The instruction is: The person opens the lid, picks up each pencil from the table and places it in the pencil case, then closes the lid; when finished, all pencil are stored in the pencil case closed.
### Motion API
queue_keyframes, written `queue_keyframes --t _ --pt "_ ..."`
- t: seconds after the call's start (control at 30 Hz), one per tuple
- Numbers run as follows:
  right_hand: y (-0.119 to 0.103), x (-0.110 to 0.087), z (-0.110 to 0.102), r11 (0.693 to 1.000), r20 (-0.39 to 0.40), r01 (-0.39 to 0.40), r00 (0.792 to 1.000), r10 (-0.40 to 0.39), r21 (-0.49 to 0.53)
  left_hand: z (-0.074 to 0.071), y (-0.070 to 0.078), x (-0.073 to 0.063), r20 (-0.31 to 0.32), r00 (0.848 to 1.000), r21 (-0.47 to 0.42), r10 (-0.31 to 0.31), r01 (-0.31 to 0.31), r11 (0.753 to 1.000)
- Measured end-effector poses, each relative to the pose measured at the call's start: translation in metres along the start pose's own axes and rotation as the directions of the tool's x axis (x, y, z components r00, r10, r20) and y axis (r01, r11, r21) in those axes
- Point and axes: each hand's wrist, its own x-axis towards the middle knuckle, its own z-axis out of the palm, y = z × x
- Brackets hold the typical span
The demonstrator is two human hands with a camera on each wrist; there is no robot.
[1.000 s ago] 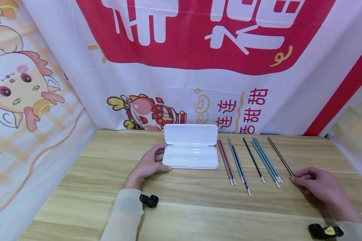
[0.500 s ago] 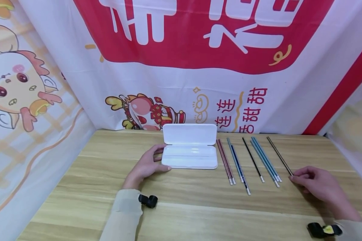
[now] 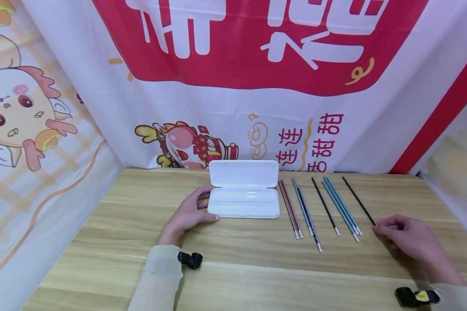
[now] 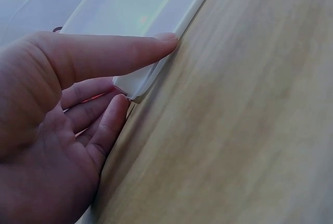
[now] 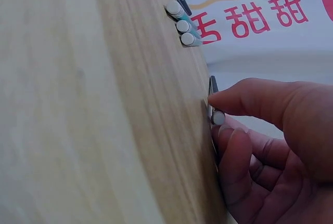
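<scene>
Your left hand (image 3: pixel 188 211) grips the left end of the open white case (image 3: pixel 244 208), thumb at its front edge | your right hand (image 3: pixel 410 238) pinches a dark pencil (image 3: pixel 359 200) by its near, white-tipped end | pencil: rightmost in the row, right of the blue pencils (image 3: pixel 340 207) | case: on the desk (image 3: pixel 264 285), left of all the pencils

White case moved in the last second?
No. The white case shows no visible shift either way against the cartoon print behind it.

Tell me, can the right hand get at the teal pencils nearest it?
Probably yes: nothing lies between the right hand and the near ends of those teal pencils, though it pinches a black pencil.
</scene>
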Motion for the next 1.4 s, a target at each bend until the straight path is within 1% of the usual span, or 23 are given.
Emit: queue_keyframes --t 0.17,0.33,0.53,0.7,0.8,0.9,0.97,1.03,1.13,1.27,1.37,1.4 --pt "0.001 0.002 0.000 1.000 -0.027 0.001 1.000 0.000 0.028 -0.001 0.001 0.000 0.001 1.000 0.003 0.003 -0.003 1.000" --pt "0.003 0.003 0.001 0.999 -0.030 -0.008 1.000 0.010 0.049 -0.001 0.001 -0.001 0.002 1.000 0.008 0.006 -0.006 1.000" --pt "0.008 0.004 0.001 0.987 -0.023 -0.020 0.999 0.024 0.159 0.000 0.000 -0.001 -0.001 1.000 0.007 0.010 -0.010 1.000" --pt "0.013 0.004 0.001 0.964 -0.036 -0.007 0.999 0.017 0.265 0.000 0.000 -0.003 0.003 1.000 0.005 0.023 -0.023 1.000" --pt "0.014 0.004 0.000 0.941 -0.026 0.001 1.000 0.009 0.338 0.000 0.001 -0.004 0.003 1.000 0.007 0.023 -0.023 1.000" --pt "0.013 0.002 -0.003 0.911 -0.021 -0.011 1.000 0.021 0.412 0.000 0.002 -0.003 0.002 1.000 0.009 0.016 -0.016 1.000" --pt "0.011 0.001 -0.005 0.902 -0.031 -0.013 0.999 0.029 0.431 0.000 0.001 -0.002 0.000 1.000 0.015 0.011 -0.011 1.000" --pt "0.009 0.000 -0.006 0.892 -0.055 0.009 0.998 0.018 0.453 0.000 0.001 -0.002 -0.002 1.000 0.016 0.004 -0.004 1.000" --pt "0.005 -0.002 -0.009 0.898 -0.098 0.046 0.995 -0.004 0.437 0.000 0.001 -0.001 -0.003 1.000 0.020 0.000 0.000 1.000" --pt "0.000 -0.006 -0.013 0.903 -0.132 0.068 0.991 -0.013 0.424 0.000 0.001 0.000 -0.003 1.000 0.014 -0.008 0.008 1.000" --pt "-0.003 -0.008 -0.015 0.881 -0.146 0.105 0.988 -0.041 0.461 0.000 0.001 0.000 0.000 1.000 0.013 -0.006 0.006 1.000" --pt "-0.003 -0.009 -0.016 0.858 -0.146 0.126 0.988 -0.061 0.497 0.000 0.001 0.001 0.000 1.000 0.013 -0.008 0.008 1.000"
